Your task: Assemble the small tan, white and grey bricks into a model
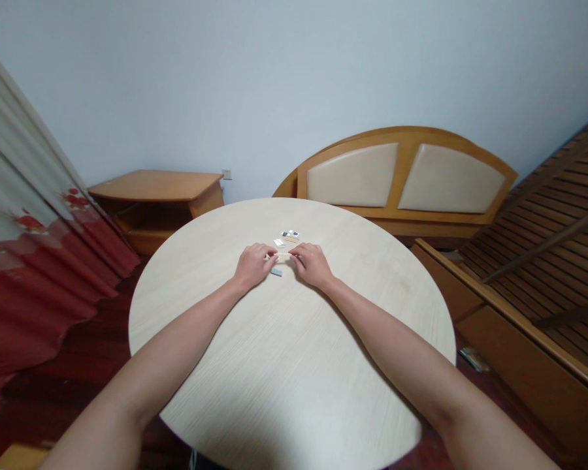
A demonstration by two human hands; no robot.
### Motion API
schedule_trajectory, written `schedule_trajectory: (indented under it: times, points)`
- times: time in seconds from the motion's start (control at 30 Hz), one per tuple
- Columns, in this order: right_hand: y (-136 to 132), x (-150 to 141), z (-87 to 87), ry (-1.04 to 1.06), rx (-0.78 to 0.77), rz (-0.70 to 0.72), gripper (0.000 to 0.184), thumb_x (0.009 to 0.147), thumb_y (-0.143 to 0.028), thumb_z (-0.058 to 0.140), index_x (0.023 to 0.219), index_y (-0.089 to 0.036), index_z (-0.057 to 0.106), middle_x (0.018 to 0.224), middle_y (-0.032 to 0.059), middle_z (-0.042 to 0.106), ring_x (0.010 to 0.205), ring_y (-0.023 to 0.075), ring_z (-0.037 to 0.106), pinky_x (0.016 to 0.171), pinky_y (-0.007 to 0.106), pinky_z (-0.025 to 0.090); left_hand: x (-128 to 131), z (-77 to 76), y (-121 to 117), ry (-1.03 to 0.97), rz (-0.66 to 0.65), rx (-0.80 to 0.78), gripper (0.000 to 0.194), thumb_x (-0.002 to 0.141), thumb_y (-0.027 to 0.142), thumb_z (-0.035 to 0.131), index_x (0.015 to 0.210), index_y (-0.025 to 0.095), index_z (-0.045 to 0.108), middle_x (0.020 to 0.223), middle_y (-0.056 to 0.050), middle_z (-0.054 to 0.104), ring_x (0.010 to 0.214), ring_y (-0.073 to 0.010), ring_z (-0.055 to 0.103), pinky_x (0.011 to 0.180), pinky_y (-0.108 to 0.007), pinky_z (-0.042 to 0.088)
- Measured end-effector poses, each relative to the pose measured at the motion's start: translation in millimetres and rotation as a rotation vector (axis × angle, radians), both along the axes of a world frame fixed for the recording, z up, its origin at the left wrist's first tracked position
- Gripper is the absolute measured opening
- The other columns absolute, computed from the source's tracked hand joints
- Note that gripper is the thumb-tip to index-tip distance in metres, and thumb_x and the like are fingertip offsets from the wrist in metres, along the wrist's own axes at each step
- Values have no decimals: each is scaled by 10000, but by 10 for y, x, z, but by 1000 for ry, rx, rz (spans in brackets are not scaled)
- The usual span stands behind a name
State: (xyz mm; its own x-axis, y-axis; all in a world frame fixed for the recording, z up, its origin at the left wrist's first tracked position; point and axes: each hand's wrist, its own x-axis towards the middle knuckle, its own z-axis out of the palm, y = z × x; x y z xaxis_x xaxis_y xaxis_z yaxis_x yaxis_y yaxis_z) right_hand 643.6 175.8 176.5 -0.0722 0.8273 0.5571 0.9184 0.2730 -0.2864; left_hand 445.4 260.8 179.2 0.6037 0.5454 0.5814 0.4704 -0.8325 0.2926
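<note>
My left hand and my right hand meet near the middle of a round pale table. Between their fingertips is a small pale strip, pinched at its left end by one hand and at its right end by the other. Its exact kind is too small to make out. Just beyond the fingers lie a small white piece, some thin yellowish sticks and small black-and-white pieces. A small grey-blue flat piece rests on the near side, beside my left fingers.
A wooden cabinet stands behind the table at the left, near a red and white curtain. Behind it on the right is a padded headboard. A wooden bed frame and leaning slats flank the right side.
</note>
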Motion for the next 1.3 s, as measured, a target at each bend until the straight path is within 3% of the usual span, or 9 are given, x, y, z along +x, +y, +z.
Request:
schedule_trajectory:
  times: [1.3]
  points:
    - [3, 0, 2, -5, 16, 5, 200, 993, -221, 511, 970, -182, 706, 1000, 93, 731, 959, 242, 616, 860, 374, 389, -6, 15, -10, -19, -15, -8, 158, 966, 269, 584, 968, 207, 729, 944, -59, 759, 925, -230, 658, 854, -379, 477]
